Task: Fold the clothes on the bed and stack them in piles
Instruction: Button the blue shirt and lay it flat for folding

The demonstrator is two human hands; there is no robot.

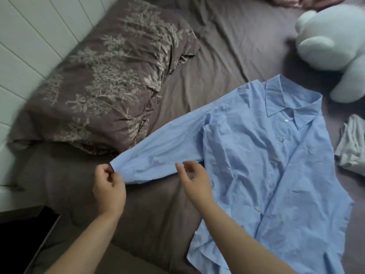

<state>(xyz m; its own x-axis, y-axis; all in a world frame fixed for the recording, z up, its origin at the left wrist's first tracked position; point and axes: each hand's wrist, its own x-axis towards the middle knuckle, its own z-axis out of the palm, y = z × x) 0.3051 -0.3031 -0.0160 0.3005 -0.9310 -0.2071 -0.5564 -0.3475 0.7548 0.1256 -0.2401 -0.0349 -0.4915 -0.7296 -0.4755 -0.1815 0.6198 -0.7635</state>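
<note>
Two hands work low in the frame: our left hand (109, 186) pinches the blue shirt (266, 155) cuff (120, 167), our right hand (192, 178) hovers open; a hard tug could skew the shirt.

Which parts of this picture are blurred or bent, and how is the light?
Head view: the white panelled wall at left is smeared by motion blur and curves from the wide-angle lens; the blue shirt and both hands, left hand and right hand, are fairly sharp; the light is dim and soft, no glare.
</note>
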